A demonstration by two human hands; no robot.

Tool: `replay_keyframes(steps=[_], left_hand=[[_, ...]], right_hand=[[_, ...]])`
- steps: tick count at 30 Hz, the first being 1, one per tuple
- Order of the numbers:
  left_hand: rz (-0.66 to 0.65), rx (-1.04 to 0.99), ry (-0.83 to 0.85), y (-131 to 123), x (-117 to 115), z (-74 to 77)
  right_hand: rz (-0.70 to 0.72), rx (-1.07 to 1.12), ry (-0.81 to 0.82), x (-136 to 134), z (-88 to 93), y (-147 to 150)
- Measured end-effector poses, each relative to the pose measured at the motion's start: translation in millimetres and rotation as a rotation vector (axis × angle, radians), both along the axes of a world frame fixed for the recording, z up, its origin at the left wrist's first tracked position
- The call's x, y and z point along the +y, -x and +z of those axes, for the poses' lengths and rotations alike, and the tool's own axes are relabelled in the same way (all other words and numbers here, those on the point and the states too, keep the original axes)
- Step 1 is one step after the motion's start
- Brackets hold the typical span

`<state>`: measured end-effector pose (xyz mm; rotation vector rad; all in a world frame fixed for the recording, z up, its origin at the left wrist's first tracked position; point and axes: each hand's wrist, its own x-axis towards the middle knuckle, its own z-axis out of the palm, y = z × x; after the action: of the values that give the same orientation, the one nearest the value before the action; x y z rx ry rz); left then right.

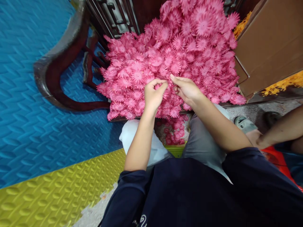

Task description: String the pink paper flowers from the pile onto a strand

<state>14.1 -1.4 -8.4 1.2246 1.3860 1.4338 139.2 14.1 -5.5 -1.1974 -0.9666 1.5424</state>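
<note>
A big heap of pink artificial flower heads [137, 75] spreads in front of my knees and rises toward the back. Just over its front part, my left hand [153, 93] is closed in a pinch, thumb and index finger pressed together. Close beside it, my right hand [186, 89] has its thumb laid along curled fingers, also pinched. The two sets of fingertips nearly meet. Whatever is between them is too small to make out against the pink petals. More pink flower pieces [176, 130] lie lower down between my legs.
A dark carved wooden armrest [59, 63] curves at the left over blue floor matting [21, 78]. Yellow matting [71, 179] runs along the lower left. At the right stands a cardboard box [272, 44] with orange pieces [284, 83] around it. Another person's arm [284, 124] reaches toward a sandalled foot [245, 124].
</note>
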Motion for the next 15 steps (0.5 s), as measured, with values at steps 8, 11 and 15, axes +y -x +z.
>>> replay_keyframes(steps=[8, 11, 15], left_hand=[[-0.021, -0.084, 0.042, -0.7, 1.2, -0.6], [-0.068, -0.136, 0.054, -1.1, 1.7, -0.5], [-0.123, -0.219, 0.093, -1.2, 3.4, -2.6]], right_hand=[[-0.017, -0.004, -0.003, 2.0, -5.0, -0.7], [-0.035, 0.010, 0.002, 2.1, -4.9, -0.5], [-0.064, 0.037, 0.027, 2.8, -3.3, 1.2]])
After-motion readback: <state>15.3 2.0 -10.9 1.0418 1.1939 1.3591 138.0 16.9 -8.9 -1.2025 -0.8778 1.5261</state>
